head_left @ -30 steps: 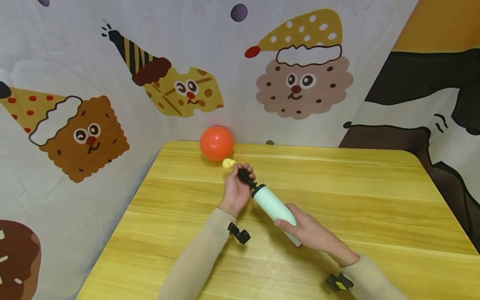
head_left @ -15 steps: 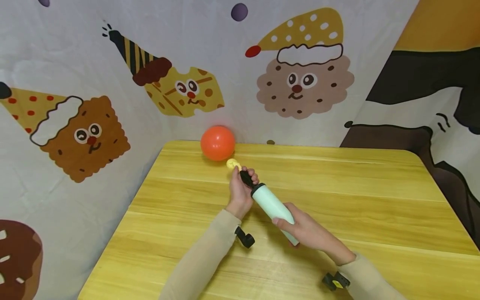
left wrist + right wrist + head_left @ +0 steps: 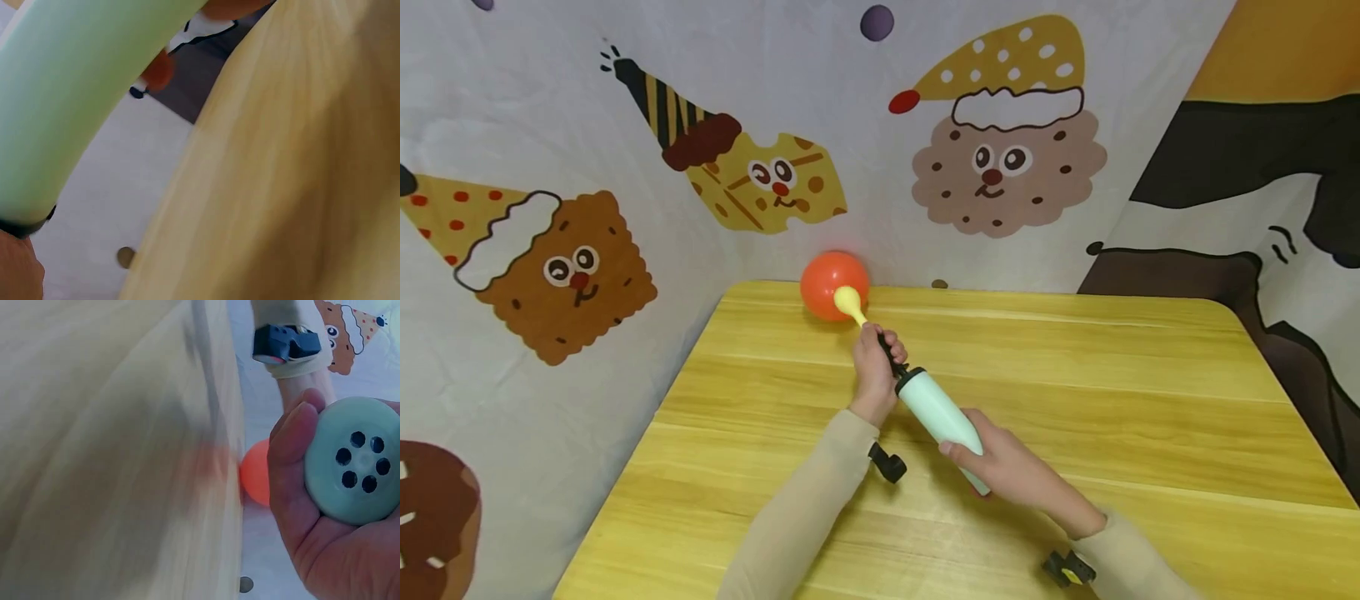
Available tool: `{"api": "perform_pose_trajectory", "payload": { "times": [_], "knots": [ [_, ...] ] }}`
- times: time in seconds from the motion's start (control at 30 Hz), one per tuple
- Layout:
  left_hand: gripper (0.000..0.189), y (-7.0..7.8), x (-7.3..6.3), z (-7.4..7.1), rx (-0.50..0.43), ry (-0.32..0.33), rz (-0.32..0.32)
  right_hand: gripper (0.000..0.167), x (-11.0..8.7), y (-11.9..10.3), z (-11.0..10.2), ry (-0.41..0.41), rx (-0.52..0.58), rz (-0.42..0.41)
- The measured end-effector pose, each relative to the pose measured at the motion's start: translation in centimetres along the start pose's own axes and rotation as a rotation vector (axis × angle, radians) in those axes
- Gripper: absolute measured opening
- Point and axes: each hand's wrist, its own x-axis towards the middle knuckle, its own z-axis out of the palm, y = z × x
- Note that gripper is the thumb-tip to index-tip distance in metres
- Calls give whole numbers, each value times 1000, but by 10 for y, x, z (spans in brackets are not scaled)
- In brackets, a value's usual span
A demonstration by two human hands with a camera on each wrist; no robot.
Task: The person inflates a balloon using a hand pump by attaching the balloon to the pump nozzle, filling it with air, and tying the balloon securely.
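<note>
In the head view a mint-green balloon pump slants over the table. My right hand grips its body near the lower end; the right wrist view shows fingers wrapped round the holed end cap. My left hand holds the pump's black front end, thumb at the neck of a small yellow balloon. That balloon points up and left, its tip slightly swollen, overlapping a red balloon behind it. How the neck sits on the nozzle is hidden by the fingers. The pump body fills the left wrist view's upper left.
The round, inflated red balloon rests at the back edge of the wooden table. A white cloth printed with cartoon snacks hangs right behind the table and along its left side. Black camera mounts sit on both wrists.
The yellow balloon has gone from a crumpled lump beside my left fingers to a stretched, slightly swollen bulb pointing away. The pump's black end and body drew closer, then slightly apart; both hands shifted slightly left.
</note>
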Motion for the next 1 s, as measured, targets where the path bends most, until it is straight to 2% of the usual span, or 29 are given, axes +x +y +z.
{"api": "perform_pose_trajectory", "payload": {
  "times": [0.13,0.27,0.4,0.5,0.67,0.8,0.9,1.0],
  "knots": [
    [30,15,8,1,-7,6,69,66,-14,4,-3,-17,-9,-31],
    [31,32,18,-3,-52,46,127,60,-34,9,-10,-52,-30,-53],
    [31,40,24,-9,-91,74,136,57,-50,12,-13,-62,-56,-62],
    [31,33,19,-11,-85,68,107,58,-48,13,-11,-61,-64,-73],
    [29,15,3,-7,-59,40,80,62,-31,9,-3,-37,-87,-84],
    [30,2,-13,-3,-3,23,6,67,-15,1,-1,-11,-115,-80],
    [32,-2,-18,-3,35,23,-23,68,-6,-3,0,-5,-121,-73],
    [33,2,-16,-3,57,16,3,69,-1,-6,3,0,-110,-66]
  ]
}}
